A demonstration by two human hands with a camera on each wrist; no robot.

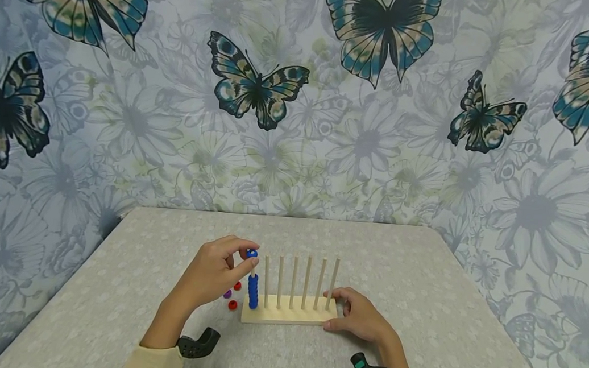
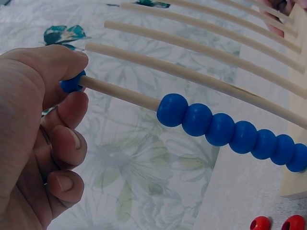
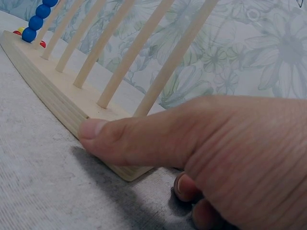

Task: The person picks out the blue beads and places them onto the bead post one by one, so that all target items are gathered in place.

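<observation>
My left hand [image 1: 215, 269] pinches a blue bead [image 2: 73, 82] between thumb and forefinger at the top of the leftmost wooden peg. Lower on that same peg, several blue beads [image 2: 220, 129] sit stacked down to the pale wooden base [image 1: 285, 318]. Bare wooden pegs [image 1: 294, 284] rise in a row to the right of it. At the base's right end, my right hand [image 1: 362, 317] grips the board, thumb along the front edge; its fingers behind the board are partly hidden.
Red beads [image 1: 232, 305] and a purple bead [image 1: 227, 294] lie on the table left of the base. A yellow bead [image 3: 21, 29] shows behind the base's far end in the right wrist view. The patterned tablecloth [image 1: 381, 258] reaches back to a butterfly-print wall [image 1: 295, 178].
</observation>
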